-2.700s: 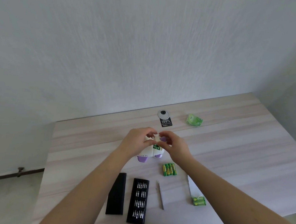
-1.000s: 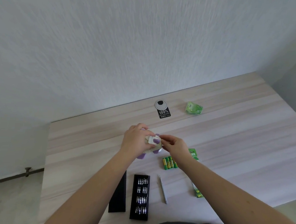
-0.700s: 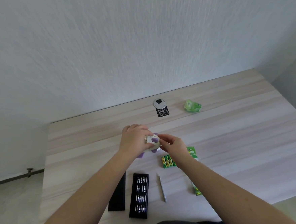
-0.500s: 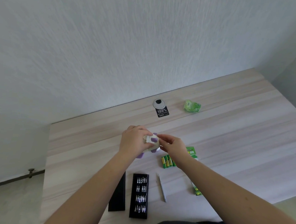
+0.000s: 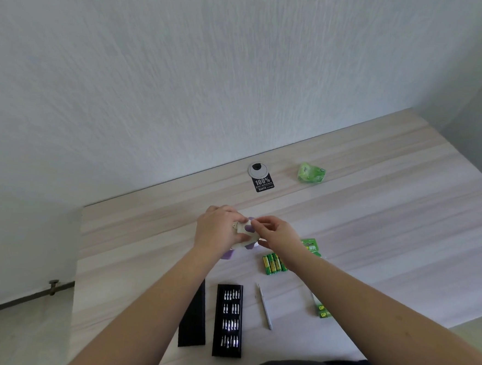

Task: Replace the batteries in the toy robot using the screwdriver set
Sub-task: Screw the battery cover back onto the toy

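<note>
Since the frame half a second ago, the layout is staying unchanged and your hands are keeping their places on the toy robot (image 5: pixel 244 234), which is sitting mid-desk, well back from the near edge. Near that edge, the bit tray (image 5: pixel 228 319) is lying beside its black lid (image 5: pixel 193 320), with the screwdriver (image 5: pixel 264 306) just right of it. Loose batteries (image 5: pixel 273 264) are lying partly under your right forearm, beside a green battery pack (image 5: pixel 312 245). A crumpled green wrapper (image 5: pixel 311 173) is resting near the far edge. Your left hand (image 5: pixel 216 230) is gripping the toy, fingers curled round it. Your right hand (image 5: pixel 277 233) is pinching at its top; what it is pinching cannot be told.
</note>
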`<state>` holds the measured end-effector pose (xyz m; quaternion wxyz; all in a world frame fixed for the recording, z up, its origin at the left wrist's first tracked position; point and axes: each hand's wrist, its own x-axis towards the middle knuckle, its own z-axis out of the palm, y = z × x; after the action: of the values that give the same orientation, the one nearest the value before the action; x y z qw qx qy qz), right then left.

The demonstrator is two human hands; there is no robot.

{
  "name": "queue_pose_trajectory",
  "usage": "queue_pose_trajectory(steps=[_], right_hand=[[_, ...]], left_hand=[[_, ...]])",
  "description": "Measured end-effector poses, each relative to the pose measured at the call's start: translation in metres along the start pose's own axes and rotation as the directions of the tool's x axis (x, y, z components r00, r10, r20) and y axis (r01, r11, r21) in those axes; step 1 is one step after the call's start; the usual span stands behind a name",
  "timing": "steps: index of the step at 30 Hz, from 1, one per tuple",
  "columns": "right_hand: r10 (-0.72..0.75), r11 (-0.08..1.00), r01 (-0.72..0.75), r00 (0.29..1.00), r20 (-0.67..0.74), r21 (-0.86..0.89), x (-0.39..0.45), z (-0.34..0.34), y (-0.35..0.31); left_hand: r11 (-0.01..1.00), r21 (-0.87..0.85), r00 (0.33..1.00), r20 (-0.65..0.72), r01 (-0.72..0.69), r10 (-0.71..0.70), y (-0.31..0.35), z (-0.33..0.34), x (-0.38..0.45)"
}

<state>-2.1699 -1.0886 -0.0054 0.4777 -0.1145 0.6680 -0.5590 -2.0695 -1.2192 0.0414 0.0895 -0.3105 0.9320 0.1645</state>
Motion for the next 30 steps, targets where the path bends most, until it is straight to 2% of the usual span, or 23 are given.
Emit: queue_pose_trajectory(steps=[4, 8, 16, 21, 30], right_hand=[[-0.018, 0.987, 0.01, 0.999, -0.048, -0.161, 0.001, 0.006, -0.004], [-0.025, 0.968, 0.002, 0.996, -0.09, -0.251, 0.0, 0.012, -0.007], [-0.022, 0.937, -0.02, 0.993, -0.115, -0.35, 0.002, 0.019, -0.011], [-0.018, 0.942, -0.017, 0.995, -0.102, -0.337, 0.002, 0.021, -0.01], [-0.009, 0.923, -0.038, 0.993, -0.118, -0.383, -0.006, 0.026, -0.018]], left_hand=[[0.999, -0.027, 1.0, -0.008, -0.027, 0.027, -0.002, -0.001, 0.0], [0.998, -0.045, 0.999, -0.023, -0.035, 0.034, -0.003, 0.0, 0.0], [0.997, -0.031, 0.996, 0.051, -0.072, 0.074, -0.007, -0.003, 0.003], [0.992, -0.051, 0.99, 0.078, -0.112, 0.116, -0.013, -0.004, 0.006], [0.977, -0.153, 0.988, 0.012, -0.15, 0.153, -0.015, -0.005, 0.004]])
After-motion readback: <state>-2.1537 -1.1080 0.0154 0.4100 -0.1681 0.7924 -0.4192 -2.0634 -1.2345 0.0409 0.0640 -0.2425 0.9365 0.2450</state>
